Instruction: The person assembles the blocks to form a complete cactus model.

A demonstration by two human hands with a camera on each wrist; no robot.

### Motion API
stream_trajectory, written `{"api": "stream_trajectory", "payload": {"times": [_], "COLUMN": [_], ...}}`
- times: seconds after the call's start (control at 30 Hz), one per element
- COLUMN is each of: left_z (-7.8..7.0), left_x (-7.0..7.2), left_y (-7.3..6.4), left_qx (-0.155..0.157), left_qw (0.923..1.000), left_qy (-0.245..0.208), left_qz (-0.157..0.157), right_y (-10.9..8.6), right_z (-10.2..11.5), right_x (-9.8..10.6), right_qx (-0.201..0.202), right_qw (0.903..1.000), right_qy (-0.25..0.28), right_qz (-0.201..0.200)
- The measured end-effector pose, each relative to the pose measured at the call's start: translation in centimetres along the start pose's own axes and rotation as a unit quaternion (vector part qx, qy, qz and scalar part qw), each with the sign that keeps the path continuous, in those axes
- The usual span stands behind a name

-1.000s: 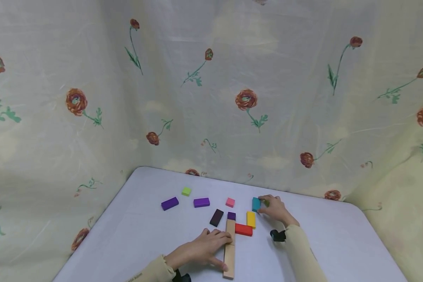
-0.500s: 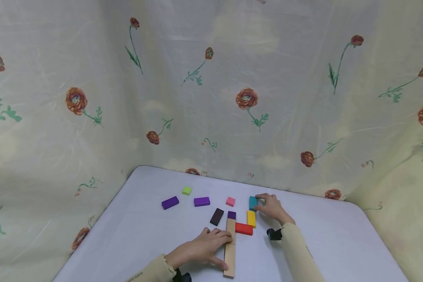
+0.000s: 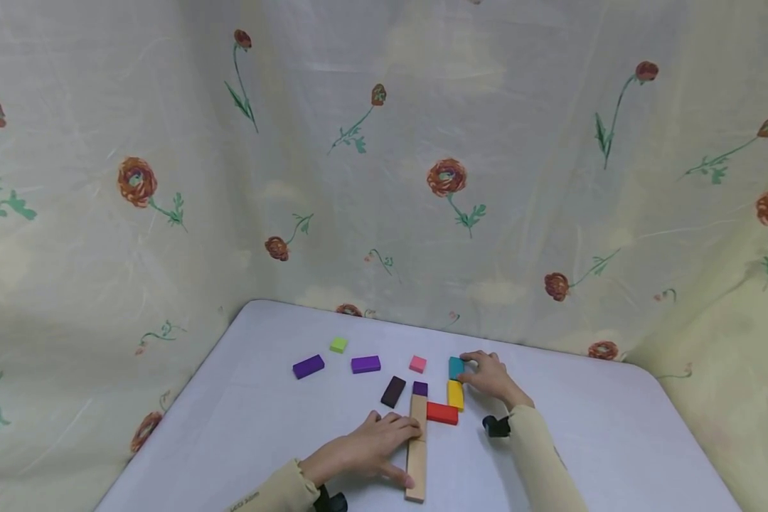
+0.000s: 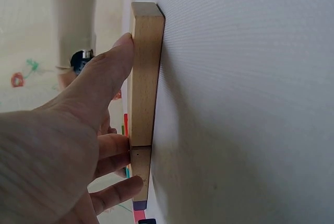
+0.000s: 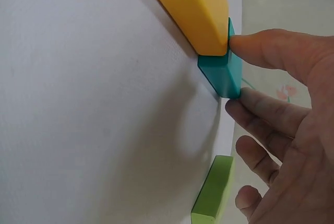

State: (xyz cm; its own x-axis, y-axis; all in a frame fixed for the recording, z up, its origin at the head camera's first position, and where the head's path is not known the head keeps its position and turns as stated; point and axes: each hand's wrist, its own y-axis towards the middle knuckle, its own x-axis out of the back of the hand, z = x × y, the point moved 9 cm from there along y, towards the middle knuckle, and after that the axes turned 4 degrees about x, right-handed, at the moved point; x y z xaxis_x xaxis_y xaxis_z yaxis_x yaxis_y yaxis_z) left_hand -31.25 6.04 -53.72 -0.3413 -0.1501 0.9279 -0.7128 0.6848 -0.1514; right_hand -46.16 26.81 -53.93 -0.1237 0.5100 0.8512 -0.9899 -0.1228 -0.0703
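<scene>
Two plain wooden blocks lie end to end in a line, with a small dark purple block at their far end. My left hand rests on this line from the left, thumb on the nearer block and fingertips on the farther one. At the back, my right hand holds a teal block between thumb and fingers. The teal block's near end meets the far end of a yellow block. That yellow block borders a red block, which sticks out sideways from the wooden line.
A green block lies beyond my right hand, hidden in the head view. Left of the line lie a black block, two purple blocks and a lime cube. A pink cube sits at the back of the white table.
My right hand has slid the teal block left and slightly nearer, bringing it in line with the yellow block. My left hand has stayed on the wooden blocks.
</scene>
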Motion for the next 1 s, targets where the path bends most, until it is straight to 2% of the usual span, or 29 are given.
{"api": "stream_trajectory", "payload": {"times": [1.0], "left_z": [-0.10], "left_x": [0.21], "left_y": [-0.03], "left_qx": [0.004], "left_qw": [1.0000], "left_qy": [-0.002], "left_qz": [0.004], "right_y": [0.12], "right_z": [-0.68], "right_x": [-0.57], "right_qx": [-0.005], "right_qw": [0.9997], "right_qy": [0.022], "right_qz": [-0.010]}}
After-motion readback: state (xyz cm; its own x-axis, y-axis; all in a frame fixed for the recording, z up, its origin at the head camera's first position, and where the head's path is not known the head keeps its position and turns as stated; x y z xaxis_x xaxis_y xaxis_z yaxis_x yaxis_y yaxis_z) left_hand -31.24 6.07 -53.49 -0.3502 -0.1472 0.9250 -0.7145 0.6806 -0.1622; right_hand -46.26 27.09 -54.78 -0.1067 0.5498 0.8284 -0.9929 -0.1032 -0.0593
